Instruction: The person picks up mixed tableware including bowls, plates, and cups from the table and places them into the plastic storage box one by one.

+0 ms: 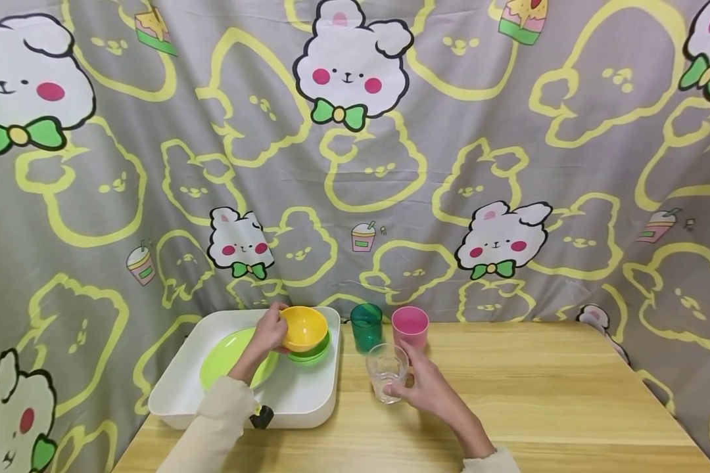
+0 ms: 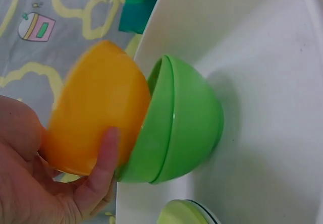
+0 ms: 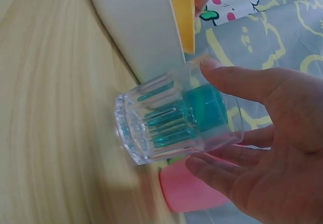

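My left hand [image 1: 270, 330] grips the rim of a yellow-orange bowl [image 1: 307, 326], fingers on its outside and thumb by the edge. The bowl is held tilted above two nested green bowls [image 2: 186, 123], close to or touching the upper one's rim. Those green bowls stand in a white basin [image 1: 177, 394], beside a lime-green plate [image 1: 221, 358]. With thumb and fingers on opposite sides, my right hand [image 1: 428, 387] holds a clear ribbed glass [image 3: 166, 118]. Whether its base touches the table cannot be told. Just behind it stand a teal cup [image 1: 367, 332] and a pink cup [image 1: 411, 325].
The wooden table [image 1: 538, 407] extends to the right of the cups. A patterned curtain [image 1: 378, 190] hangs along the back and sides. At the basin's front wall there is a small black piece [image 1: 263, 417], perhaps a drain plug.
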A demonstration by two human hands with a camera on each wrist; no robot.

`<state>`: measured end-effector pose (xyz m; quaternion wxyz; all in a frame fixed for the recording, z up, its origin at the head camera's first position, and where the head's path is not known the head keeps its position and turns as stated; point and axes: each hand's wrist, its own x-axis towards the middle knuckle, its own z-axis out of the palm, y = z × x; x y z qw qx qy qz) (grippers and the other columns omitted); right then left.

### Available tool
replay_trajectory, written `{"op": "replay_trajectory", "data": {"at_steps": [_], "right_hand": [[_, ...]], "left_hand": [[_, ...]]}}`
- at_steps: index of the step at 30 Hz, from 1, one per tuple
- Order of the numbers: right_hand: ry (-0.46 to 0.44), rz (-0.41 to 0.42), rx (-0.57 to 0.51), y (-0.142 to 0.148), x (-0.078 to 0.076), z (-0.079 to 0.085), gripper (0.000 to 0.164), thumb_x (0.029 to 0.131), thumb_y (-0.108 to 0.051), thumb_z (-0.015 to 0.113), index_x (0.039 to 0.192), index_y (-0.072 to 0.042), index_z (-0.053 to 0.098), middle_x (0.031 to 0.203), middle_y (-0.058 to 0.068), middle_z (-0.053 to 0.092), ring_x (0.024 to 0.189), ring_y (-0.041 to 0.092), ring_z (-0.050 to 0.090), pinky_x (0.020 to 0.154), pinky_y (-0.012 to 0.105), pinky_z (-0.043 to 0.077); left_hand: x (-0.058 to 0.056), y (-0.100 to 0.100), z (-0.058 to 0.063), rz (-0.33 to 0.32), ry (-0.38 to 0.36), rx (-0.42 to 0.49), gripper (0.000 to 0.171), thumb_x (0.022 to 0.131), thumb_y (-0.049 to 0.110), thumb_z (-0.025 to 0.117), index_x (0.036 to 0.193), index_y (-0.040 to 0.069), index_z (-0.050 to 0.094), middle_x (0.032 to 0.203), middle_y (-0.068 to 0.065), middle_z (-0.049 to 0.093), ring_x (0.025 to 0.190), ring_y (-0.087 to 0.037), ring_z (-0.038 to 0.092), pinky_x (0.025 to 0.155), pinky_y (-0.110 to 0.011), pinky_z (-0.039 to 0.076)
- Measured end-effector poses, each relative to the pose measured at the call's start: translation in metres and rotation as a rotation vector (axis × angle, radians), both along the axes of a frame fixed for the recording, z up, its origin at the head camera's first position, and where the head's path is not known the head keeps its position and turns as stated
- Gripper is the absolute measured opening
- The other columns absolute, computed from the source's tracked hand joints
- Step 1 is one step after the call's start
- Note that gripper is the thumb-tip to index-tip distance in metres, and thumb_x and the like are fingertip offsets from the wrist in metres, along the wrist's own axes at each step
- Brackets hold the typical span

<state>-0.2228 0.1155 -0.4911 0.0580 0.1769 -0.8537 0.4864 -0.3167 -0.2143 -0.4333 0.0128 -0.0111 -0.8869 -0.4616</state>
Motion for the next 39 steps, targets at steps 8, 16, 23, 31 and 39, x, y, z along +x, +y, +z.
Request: {"op": "replay_trajectory", "data": {"at_steps": [8, 16, 23, 31, 39], "right_hand": [[0.012, 0.005, -0.032, -0.001, 0.001, -0.004, 0.09, 0.078, -0.014, 0.09, 0.149, 0.01, 0.039, 0.144, 0.034, 0.05, 0.127, 0.052, 0.053, 0.103, 0.065, 0.046], [0.028, 0.018, -0.035, -0.003, 0.0, -0.007, 0.088, 0.079, -0.015, 0.09, 0.148, 0.009, 0.039, 0.142, 0.035, 0.051, 0.12, 0.053, 0.057, 0.098, 0.064, 0.05], [0.04, 0.014, -0.022, -0.002, -0.001, -0.008, 0.086, 0.078, -0.016, 0.09, 0.146, 0.007, 0.041, 0.139, 0.035, 0.053, 0.116, 0.051, 0.06, 0.096, 0.063, 0.052], [0.02, 0.015, -0.032, -0.003, -0.001, -0.009, 0.085, 0.08, -0.017, 0.089, 0.146, 0.007, 0.04, 0.139, 0.033, 0.053, 0.121, 0.05, 0.058, 0.097, 0.062, 0.052], [0.013, 0.001, -0.028, 0.0, -0.001, -0.004, 0.085, 0.082, -0.022, 0.088, 0.148, 0.005, 0.041, 0.14, 0.032, 0.054, 0.117, 0.046, 0.061, 0.09, 0.056, 0.057]], "left_hand": [[-0.002, 0.002, -0.005, -0.033, -0.033, 0.04, 0.042, 0.09, -0.011, 0.035, 0.132, -0.01, 0.038, 0.127, -0.038, 0.045, 0.082, -0.043, 0.066, 0.052, -0.046, 0.062], [-0.003, -0.001, -0.008, -0.062, -0.095, 0.068, 0.04, 0.087, -0.012, 0.033, 0.127, -0.008, 0.037, 0.121, -0.035, 0.042, 0.076, -0.038, 0.066, 0.052, -0.044, 0.062], [-0.003, -0.006, -0.01, -0.082, -0.153, 0.134, 0.043, 0.084, -0.014, 0.033, 0.126, -0.007, 0.033, 0.128, -0.038, 0.038, 0.082, -0.041, 0.065, 0.056, -0.044, 0.063], [-0.001, -0.01, -0.005, -0.07, -0.184, 0.101, 0.038, 0.089, -0.01, 0.036, 0.126, -0.005, 0.03, 0.132, -0.04, 0.035, 0.103, -0.055, 0.06, 0.063, -0.051, 0.064], [-0.001, -0.012, 0.013, -0.058, -0.065, -0.107, 0.037, 0.096, 0.007, 0.05, 0.13, -0.005, 0.041, 0.112, -0.031, 0.046, 0.09, -0.035, 0.054, 0.07, -0.049, 0.061]]}}
